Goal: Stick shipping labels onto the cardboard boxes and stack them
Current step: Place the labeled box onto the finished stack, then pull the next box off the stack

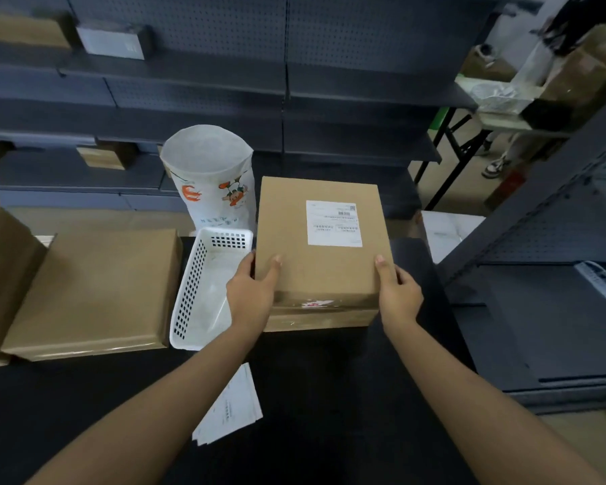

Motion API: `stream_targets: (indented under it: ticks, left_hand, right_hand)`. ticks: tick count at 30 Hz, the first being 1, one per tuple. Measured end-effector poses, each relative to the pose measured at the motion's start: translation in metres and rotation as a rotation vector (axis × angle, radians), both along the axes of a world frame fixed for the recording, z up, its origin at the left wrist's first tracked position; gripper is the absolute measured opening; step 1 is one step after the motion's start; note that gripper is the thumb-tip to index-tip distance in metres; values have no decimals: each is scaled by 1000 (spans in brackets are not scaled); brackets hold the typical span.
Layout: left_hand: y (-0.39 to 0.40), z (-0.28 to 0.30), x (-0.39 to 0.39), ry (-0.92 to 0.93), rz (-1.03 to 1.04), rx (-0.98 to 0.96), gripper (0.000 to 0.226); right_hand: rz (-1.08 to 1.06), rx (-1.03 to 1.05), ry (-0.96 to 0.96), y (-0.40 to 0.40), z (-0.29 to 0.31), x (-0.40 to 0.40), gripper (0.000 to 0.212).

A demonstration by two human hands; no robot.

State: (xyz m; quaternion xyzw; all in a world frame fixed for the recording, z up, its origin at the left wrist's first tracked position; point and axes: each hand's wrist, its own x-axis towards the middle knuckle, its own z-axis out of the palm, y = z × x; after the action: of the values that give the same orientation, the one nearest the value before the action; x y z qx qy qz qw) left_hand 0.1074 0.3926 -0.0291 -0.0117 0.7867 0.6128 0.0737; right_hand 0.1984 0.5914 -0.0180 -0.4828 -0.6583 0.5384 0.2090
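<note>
Stacking step. You hold the labelled box [321, 239] by its near corners: your left hand [251, 292] and right hand [399, 294] each form a closed grip, thumb on top, fingers curled down the side. The shipping label [333, 223] is already stuck to its top face. The box sits on, or just above, a second box [319, 318] on the black table [329, 397]. Judged next: square the edges, then release. Both forearms reach forward, converging on the box.
</note>
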Motion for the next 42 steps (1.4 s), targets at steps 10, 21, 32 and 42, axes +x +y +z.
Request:
stream_targets:
  ticks: [10,21,32,42]
  left_hand:
    - [13,-37,-2,-68,32,-29,56]
    - [12,-21,-2,-59,-33,-146,55]
    - [-62,35,-9,235,-135,-698,41]
    - [-218,48,-32,413,-212,-1018,36]
  right_hand:
    - [15,-6,-99,15,-42,-9,40]
    - [183,121,-236,18,-26,-5,55]
    - [790,958,-244,-42,30,-36,46]
    - [1199,1273,-264,-216,34,-67,43]
